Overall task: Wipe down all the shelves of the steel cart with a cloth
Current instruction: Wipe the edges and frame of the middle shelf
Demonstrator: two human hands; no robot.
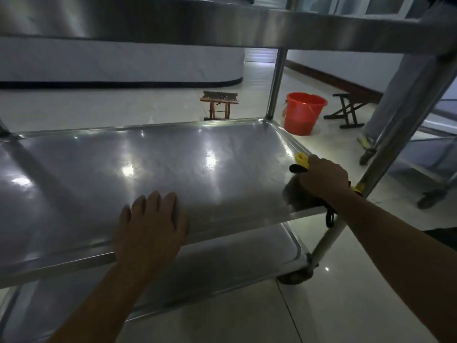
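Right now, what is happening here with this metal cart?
A person is wiping a steel cart. The right hand grips a dark cloth with a yellow part and presses it at the right edge of the middle shelf. The left hand lies flat on the front edge of that shelf, holding nothing. A lower shelf shows beneath it, and an upper shelf above. Behind the cart, a red bucket stands on the floor between two small stools.

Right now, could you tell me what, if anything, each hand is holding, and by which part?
The right hand grips a bunched cloth from above; the left hand holds nothing.
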